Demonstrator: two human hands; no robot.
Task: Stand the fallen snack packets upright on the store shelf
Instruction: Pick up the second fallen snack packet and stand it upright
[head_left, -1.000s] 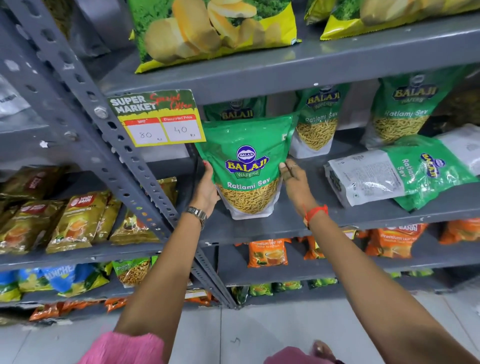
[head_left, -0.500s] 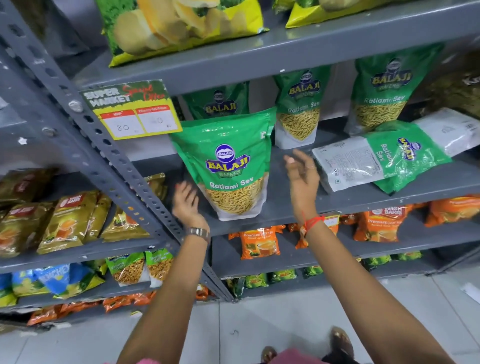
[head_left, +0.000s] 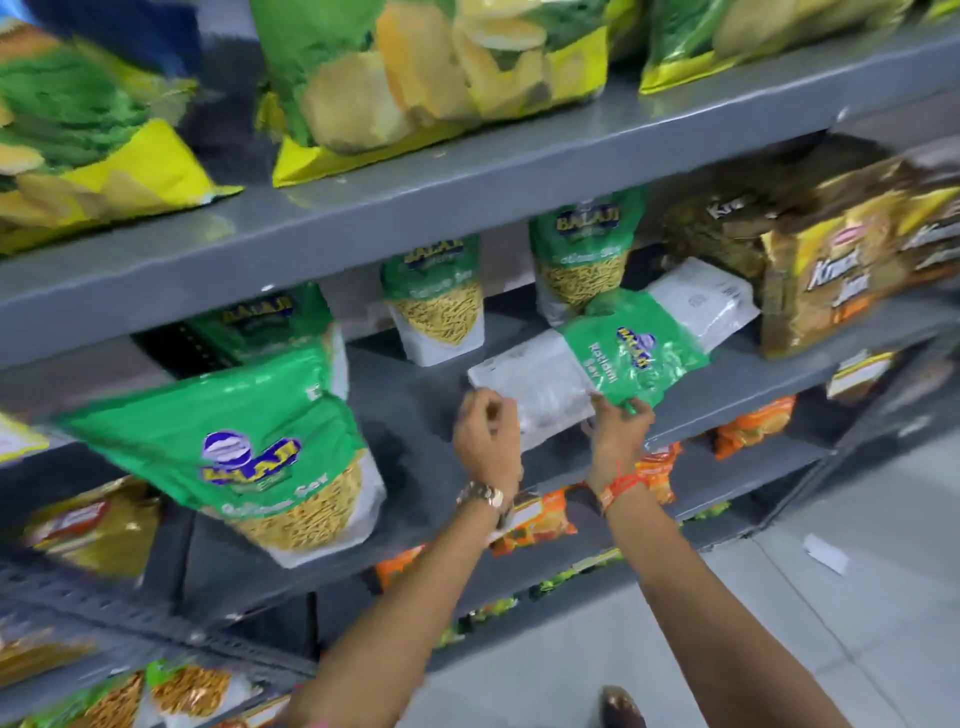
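A green and white Balaji Ratlami Sev packet (head_left: 587, 371) lies flat on the grey middle shelf (head_left: 415, 395). My right hand (head_left: 618, 434) pinches its green front edge. My left hand (head_left: 485, 434) has curled fingers at the packet's white lower-left corner; blur hides whether it grips. A second fallen packet (head_left: 698, 306) lies behind it, partly under it. The same kind of packet (head_left: 249, 441) stands upright at the left front, and others (head_left: 441, 306) (head_left: 579, 260) stand at the back of the shelf.
Brown and gold biscuit packs (head_left: 831, 270) fill the shelf's right end. Yellow-green chip bags (head_left: 431, 78) sit on the shelf above. Orange packets (head_left: 535, 519) line the shelf below. A paper scrap (head_left: 826, 553) lies on the tiled floor.
Both hands left the upright packet at the left and moved right to the fallen packet. The view swung right and came closer to the shelf.
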